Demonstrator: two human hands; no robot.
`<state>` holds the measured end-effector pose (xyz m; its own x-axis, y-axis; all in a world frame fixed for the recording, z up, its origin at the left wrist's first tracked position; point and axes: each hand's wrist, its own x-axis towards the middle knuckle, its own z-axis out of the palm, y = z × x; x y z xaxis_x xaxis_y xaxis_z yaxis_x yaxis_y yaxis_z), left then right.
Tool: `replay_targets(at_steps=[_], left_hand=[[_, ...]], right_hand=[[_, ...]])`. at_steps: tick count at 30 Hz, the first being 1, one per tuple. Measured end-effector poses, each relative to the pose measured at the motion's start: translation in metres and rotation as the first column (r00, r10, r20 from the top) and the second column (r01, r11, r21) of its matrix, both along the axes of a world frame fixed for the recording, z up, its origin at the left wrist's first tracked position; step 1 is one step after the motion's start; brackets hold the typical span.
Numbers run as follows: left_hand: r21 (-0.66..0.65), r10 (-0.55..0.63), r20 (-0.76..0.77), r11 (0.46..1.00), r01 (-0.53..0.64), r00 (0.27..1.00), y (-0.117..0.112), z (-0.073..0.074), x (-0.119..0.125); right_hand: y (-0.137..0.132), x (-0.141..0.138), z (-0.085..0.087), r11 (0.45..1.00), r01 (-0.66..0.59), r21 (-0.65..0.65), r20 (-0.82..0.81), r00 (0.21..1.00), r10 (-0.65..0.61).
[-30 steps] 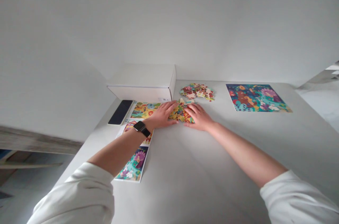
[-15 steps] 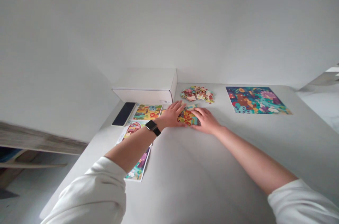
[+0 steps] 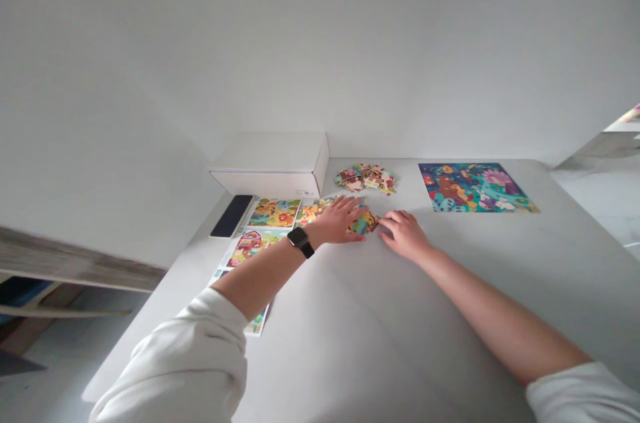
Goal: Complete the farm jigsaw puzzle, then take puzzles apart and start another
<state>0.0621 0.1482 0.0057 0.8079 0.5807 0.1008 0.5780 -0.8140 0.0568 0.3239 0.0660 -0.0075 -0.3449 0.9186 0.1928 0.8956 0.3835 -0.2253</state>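
My left hand [image 3: 339,220], with a black watch on its wrist, lies flat over a small spread of puzzle pieces [image 3: 359,224]. Its fingers are stretched out, and it hides part of the pieces. To the right, my right hand [image 3: 404,233] rests low on the table, fingers slightly bent. Its index fingertip meets the right edge of the pieces near a red one, and a gap shows between thumb and index finger. More orange and yellow pieces [image 3: 309,211] show left of my left hand. Behind both hands is a loose heap of puzzle pieces [image 3: 367,178].
A white box [image 3: 267,176] stands against the wall. Left of the hands lie a dark phone [image 3: 231,216] and picture sheets [image 3: 275,212], partly under my left forearm. A colourful assembled-looking picture [image 3: 473,188] lies at the back right of the pale table [image 3: 390,330].
My right hand has moved right, away from my left hand. My left hand has shifted slightly right over the pieces, uncovering some at its left. The view has turned a little.
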Motion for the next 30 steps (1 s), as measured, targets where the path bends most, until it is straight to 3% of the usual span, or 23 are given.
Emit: replay_targets(at_steps=[3, 5, 8, 11, 14, 17, 20, 23, 27, 30], left_hand=[[0.010, -0.021, -0.072, 1.000, 0.022, 0.997, 0.001, 0.000, 0.024], [0.022, -0.022, -0.084, 0.999, 0.024, 0.996, 0.003, -0.001, 0.031], [0.034, -0.023, -0.059, 0.999, 0.025, 0.998, 0.008, -0.001, 0.031], [0.032, -0.018, -0.040, 0.999, 0.019, 0.999, 0.009, 0.001, 0.030], [0.042, 0.004, -0.045, 0.999, -0.002, 0.999, 0.006, 0.004, 0.034], [0.062, 0.033, -0.011, 0.998, -0.032, 0.999, -0.002, 0.005, 0.040], [0.045, 0.012, 0.089, 0.999, -0.016, 0.996, -0.017, 0.008, 0.044], [0.016, -0.052, 0.204, 0.999, 0.050, 0.978, -0.042, 0.015, 0.047], [-0.059, -0.104, 0.292, 0.990, 0.127, 0.951, -0.088, 0.024, 0.057], [-0.107, -0.159, 0.294, 0.974, 0.198, 0.942, -0.125, 0.022, 0.064]], right_hand=[[0.001, -0.002, -0.001, 0.999, -0.050, -0.011, 0.003, 0.999, 0.050], [0.002, 0.012, 0.000, 0.999, -0.046, 0.010, -0.022, 0.999, 0.046], [0.007, 0.060, 0.005, 0.990, 0.129, 0.054, -0.052, 0.991, -0.126], [0.013, 0.119, 0.013, 0.948, 0.314, 0.051, 0.018, 0.949, -0.315], [0.009, 0.156, 0.018, 0.929, 0.368, 0.032, 0.080, 0.926, -0.369], [-0.009, 0.168, 0.017, 0.923, 0.384, 0.027, 0.103, 0.917, -0.384], [-0.045, 0.166, 0.010, 0.916, 0.401, 0.021, 0.120, 0.908, -0.401], [-0.100, 0.154, 0.003, 0.926, 0.376, 0.014, 0.139, 0.917, -0.374], [-0.188, 0.119, 0.006, 0.964, 0.265, 0.010, 0.128, 0.956, -0.264], [-0.241, 0.084, 0.014, 0.992, 0.125, -0.025, 0.032, 0.992, -0.124]])
